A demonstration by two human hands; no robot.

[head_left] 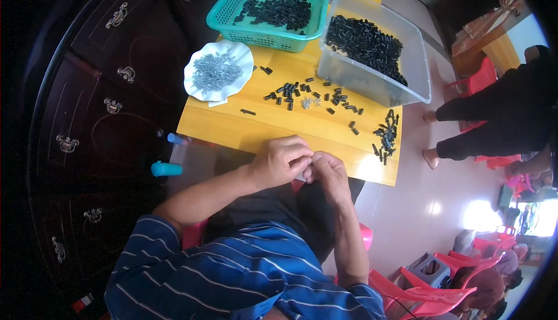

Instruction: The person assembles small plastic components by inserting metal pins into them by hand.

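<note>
Both hands meet at the near edge of the yellow wooden table (pixel 232 123). My left hand (pixel 281 161) has thumb and fingers pinched together; what lies between them is too small to make out. My right hand (pixel 328 175) is also closed, its fingertips touching the left's, with a bit of something pale showing below them. Beyond the hands lie loose short black tubes (pixel 289 92) and a little heap of small silvery pieces (pixel 308 103). At the table's right corner is a pile of longer black pieces (pixel 387 134).
A white scalloped plate (pixel 190 79) of small metal pieces stands at the left. Behind it are a green basket (pixel 278 39) and a clear plastic bin (pixel 372 82), both holding black parts. Dark drawers (pixel 110 64) flank the left; a person (pixel 494 114) stands at right near pink chairs (pixel 427 291).
</note>
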